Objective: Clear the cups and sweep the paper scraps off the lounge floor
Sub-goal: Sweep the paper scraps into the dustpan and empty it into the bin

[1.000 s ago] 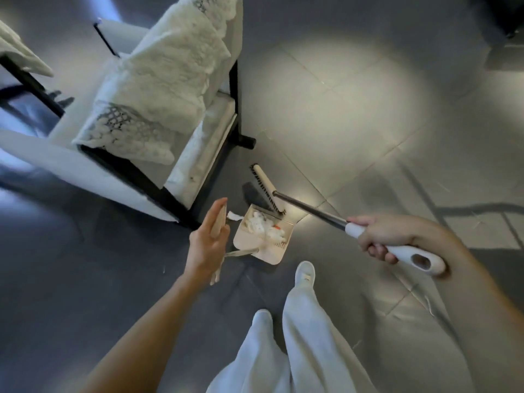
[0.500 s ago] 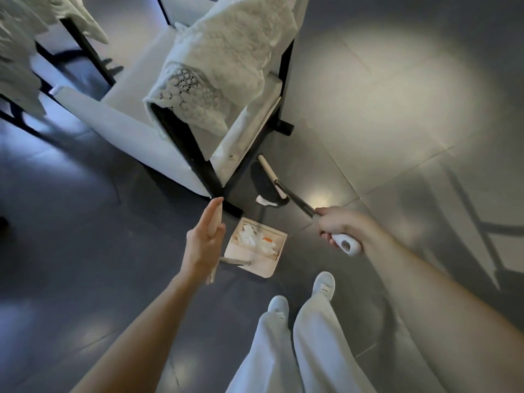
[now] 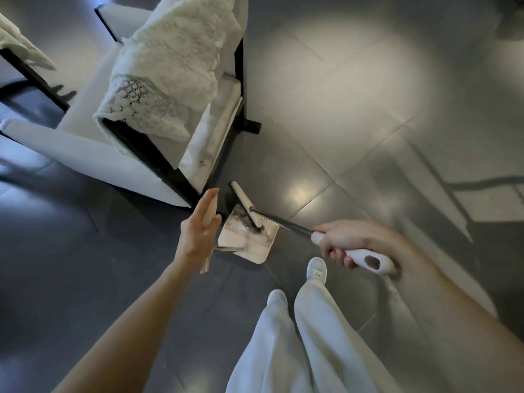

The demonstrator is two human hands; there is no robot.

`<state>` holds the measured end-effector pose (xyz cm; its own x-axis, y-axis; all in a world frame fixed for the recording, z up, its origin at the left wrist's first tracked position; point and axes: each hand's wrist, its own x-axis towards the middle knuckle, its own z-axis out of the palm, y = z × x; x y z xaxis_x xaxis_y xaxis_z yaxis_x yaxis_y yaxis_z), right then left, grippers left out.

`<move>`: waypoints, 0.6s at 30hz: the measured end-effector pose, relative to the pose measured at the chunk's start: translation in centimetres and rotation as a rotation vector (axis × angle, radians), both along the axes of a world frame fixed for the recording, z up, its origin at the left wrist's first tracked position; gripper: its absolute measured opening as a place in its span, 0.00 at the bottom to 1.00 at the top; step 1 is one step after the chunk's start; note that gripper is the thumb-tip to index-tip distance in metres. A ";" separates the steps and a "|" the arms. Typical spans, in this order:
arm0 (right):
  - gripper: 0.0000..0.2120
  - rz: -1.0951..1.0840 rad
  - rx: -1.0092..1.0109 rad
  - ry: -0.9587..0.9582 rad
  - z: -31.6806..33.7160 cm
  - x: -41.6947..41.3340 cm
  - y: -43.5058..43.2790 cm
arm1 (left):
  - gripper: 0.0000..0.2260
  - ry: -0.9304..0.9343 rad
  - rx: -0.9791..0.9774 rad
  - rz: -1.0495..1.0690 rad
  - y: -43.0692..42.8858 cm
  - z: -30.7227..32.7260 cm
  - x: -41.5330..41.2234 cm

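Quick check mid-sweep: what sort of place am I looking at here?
Probably a lounge or sitting area indoors: a white cushioned armchair with a black frame, a lace throw draped over it, and a glossy tiled floor.

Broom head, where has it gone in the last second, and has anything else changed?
The broom head swung out toward the chair, then came back over the dustpan, bristles now in it; the loose scrap beside it no longer shows. The right hand kept gripping the broom handle, the left hand the dustpan handle.
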<state>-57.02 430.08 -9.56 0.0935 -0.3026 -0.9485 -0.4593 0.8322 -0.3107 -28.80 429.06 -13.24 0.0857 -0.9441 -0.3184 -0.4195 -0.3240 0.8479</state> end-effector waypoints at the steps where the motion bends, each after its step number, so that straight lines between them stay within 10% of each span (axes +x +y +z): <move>1: 0.35 -0.031 -0.028 -0.002 0.3 -0.6 0.7 | 0.25 0.003 -0.011 -0.033 -0.1 0.4 -0.6; 18: 0.24 -0.784 -0.143 0.051 2.4 -17.4 13.4 | 0.27 -0.027 -0.166 -0.745 -4.3 1.8 -23.2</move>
